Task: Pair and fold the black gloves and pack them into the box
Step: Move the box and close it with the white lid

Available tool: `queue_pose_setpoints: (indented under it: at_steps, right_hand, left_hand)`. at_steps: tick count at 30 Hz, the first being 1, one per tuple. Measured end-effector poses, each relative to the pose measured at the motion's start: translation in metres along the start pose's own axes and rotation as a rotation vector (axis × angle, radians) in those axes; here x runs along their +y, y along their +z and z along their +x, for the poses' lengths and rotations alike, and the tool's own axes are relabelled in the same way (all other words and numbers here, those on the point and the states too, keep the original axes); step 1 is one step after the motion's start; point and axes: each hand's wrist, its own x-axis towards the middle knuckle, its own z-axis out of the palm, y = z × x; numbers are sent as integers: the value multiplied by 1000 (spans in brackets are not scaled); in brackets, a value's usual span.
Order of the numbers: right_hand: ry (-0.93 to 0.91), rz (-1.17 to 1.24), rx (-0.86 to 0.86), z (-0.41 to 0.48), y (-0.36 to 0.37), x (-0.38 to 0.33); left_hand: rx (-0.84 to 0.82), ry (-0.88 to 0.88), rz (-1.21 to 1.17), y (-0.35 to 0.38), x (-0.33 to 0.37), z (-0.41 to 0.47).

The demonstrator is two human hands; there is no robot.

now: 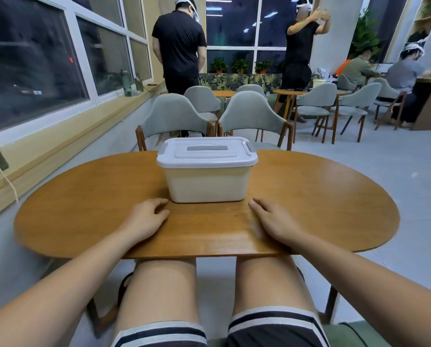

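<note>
- Standing at the centre of the frame, the white plastic box [205,181] rests upright on the table, with its lid [207,152] closed.
- No black gloves are visible anywhere in the frame. The milky walls of the box show no dark shape, so whether they lie inside cannot be told.
- Handling, as a judgement: the box looks rigid, smooth and fairly light, so it may slide when pushed. The grey latches [250,147] at its two short ends are the natural places to take hold and release the lid. Gloves, being soft and limp, would need flattening before folding.
- The left hand [147,219] rests on the table just below and left of the box, with its fingers loosely curled and nothing in its grasp.
- The right hand [274,221] lies flat just below and right of the box, with its fingers nearly straight, and it is also empty. Neither hand touches the box.
- The oval wooden table [334,196] fills the middle of the frame. Grey chairs [172,116] stand beyond it, and two standing persons [179,46] occupy the upper part of the frame.
</note>
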Motion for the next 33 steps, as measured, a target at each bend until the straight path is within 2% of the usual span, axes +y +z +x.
queue_pose_setpoints:
  at_steps: [11,17,25,33]
  right_hand:
    - [-5,-121,-100,11,9,-5]
    - [-20,-161,-117,19,10,-13]
    - [-21,-221,-156,47,15,-12]
    - [-197,-440,-287,83,11,-25]
  left_hand:
    - [53,15,93,15,-23,16]
    - [25,34,102,15,-27,27]
    - [-74,84,164,8,-20,50]
    - [-290,172,289,-7,1,67]
